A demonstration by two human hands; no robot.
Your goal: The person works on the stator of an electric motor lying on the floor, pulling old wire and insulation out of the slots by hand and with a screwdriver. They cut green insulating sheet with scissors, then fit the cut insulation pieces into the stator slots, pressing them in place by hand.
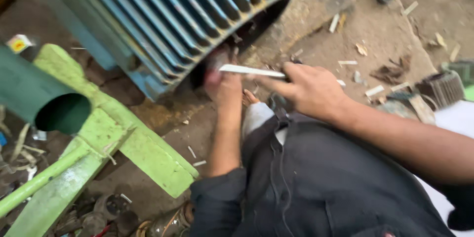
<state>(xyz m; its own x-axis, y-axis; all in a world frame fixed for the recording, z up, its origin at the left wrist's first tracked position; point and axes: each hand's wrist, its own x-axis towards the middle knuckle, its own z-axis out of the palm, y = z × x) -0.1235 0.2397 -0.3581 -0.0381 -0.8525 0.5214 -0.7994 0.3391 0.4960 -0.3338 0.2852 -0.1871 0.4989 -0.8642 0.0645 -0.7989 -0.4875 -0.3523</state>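
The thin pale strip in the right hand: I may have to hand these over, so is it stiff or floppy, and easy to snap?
The pale strip juts straight from the right hand toward the blue finned housing without sagging, so probably stiff. It looks thin and narrow, so likely light and perhaps breakable if bent. Being flat, it should not roll.

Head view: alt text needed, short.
A person's right hand holds a thin pale strip toward the open end of a blue ribbed motor housing, where the left hand reaches. Green metal frame lies at left on the dirt floor.
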